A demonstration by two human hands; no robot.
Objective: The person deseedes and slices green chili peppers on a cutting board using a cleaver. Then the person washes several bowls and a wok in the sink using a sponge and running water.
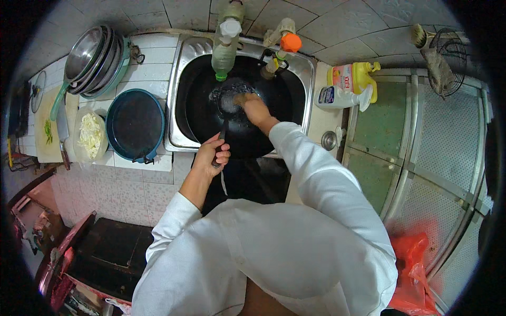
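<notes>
A large black wok (253,138) lies in the stainless steel sink (172,130). My left hand (211,156) is closed around the dark handle of a utensil (223,130), probably a ladle, whose far end reaches into water in the wok. Over that end, my right hand (257,110) holds a brownish scrubber or cloth (241,98), partly blurred. A faucet fitted with a plastic bottle (223,63) points down over the wok's far side, its green tip near the water. A second tap with an orange cap (291,42) stands at the sink's back right.
Left of the sink are a blue basin (135,124), a container of shredded cabbage (91,136), a cleaver (62,126), a cutting board (43,138) and stacked metal bowls (85,53). On the right stand a yellow detergent bottle (357,77) and a white spray bottle (336,97).
</notes>
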